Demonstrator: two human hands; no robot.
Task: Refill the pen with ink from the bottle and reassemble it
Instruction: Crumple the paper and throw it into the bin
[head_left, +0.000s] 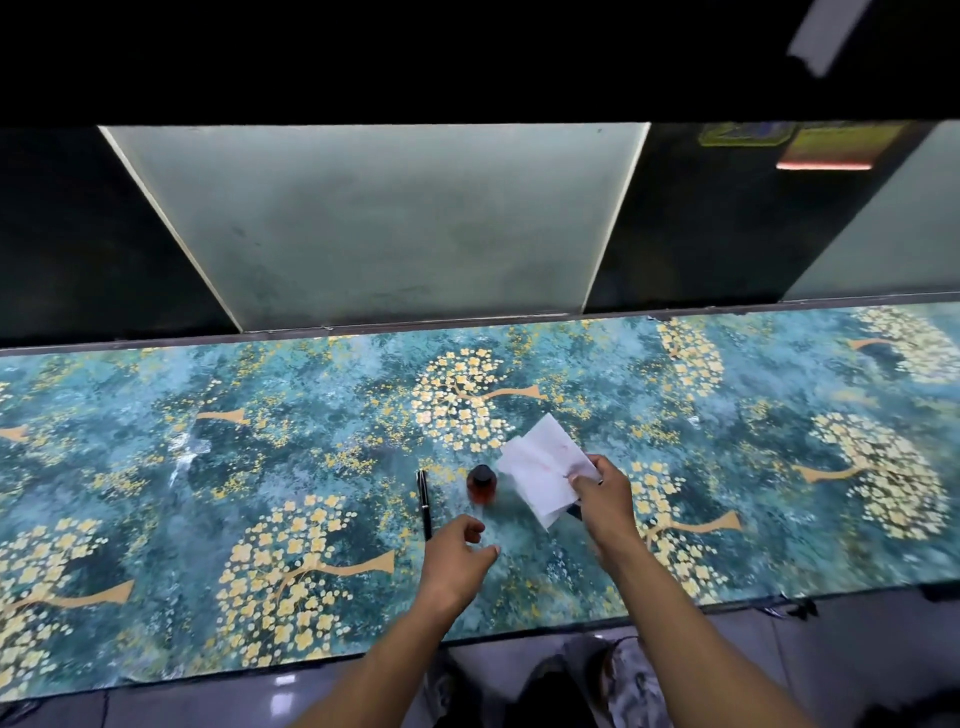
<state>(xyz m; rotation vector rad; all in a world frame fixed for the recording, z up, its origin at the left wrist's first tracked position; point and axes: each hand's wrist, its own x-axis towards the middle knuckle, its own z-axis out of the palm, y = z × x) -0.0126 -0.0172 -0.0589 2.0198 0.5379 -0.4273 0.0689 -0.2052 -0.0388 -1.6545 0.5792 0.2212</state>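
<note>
the right hand (602, 499) pinched a white tissue (543, 467) faintly marked red, held just beside the capped ink bottle (482, 486). the left hand (457, 558) hovered loosely curled and empty, near the bottle and the lower end of the black pen (425, 501). the pen lay whole on the patterned worktop (208, 467), left of the bottle. the risk seemed to be a knock: either hand so close could tip the small bottle or roll the pen, and a trailing tissue corner could smear ink on the cloth.
</note>
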